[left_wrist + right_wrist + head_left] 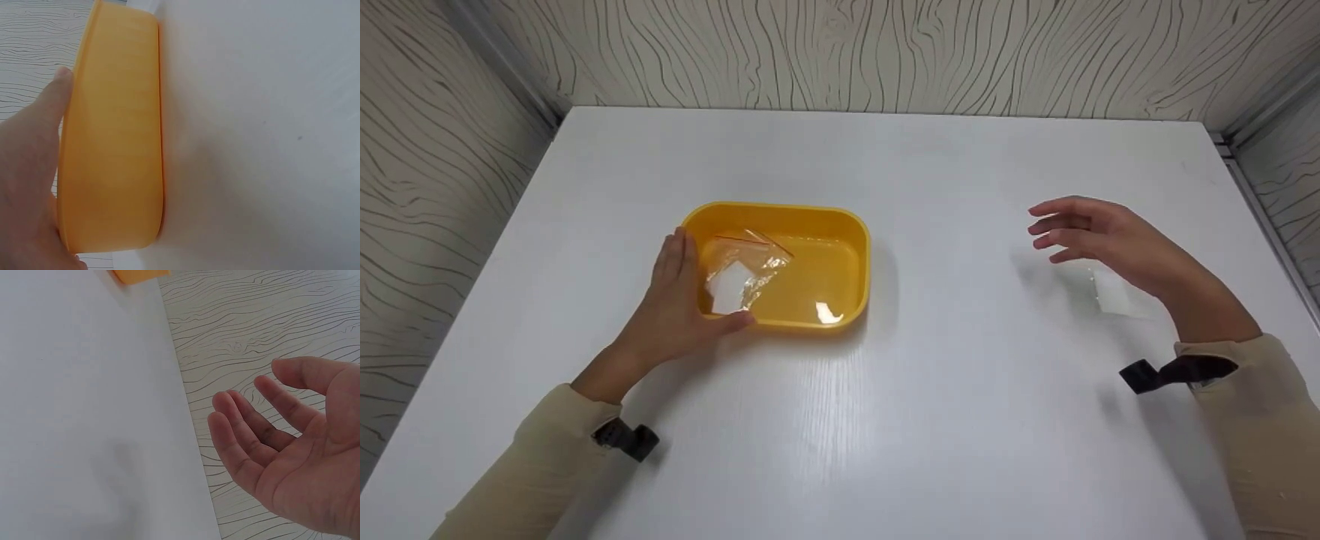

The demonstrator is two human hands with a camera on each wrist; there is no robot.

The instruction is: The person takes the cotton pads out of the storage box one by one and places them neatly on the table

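Note:
A yellow plastic container (810, 327) with rounded corners stands on the white table. My left hand (664, 319) grips its left end, fingers along the outer side and the thumb at the front rim. In the left wrist view the thumb touches the rim of the container (118, 135). Inside, at the left, lies a clear zip bag (735, 281) with a red line and a white piece in it. My right hand (1110, 236) hovers over the table, fingers loosely bent and nothing held. Partly behind it lies a small clear packet (1114, 292) with something white.
The white table (885, 435) reaches back to a wall (847, 52) with a wood-grain pattern. More patterned panels stand at the left and right. Each wrist carries a small black camera, such as the right wrist camera (1174, 373).

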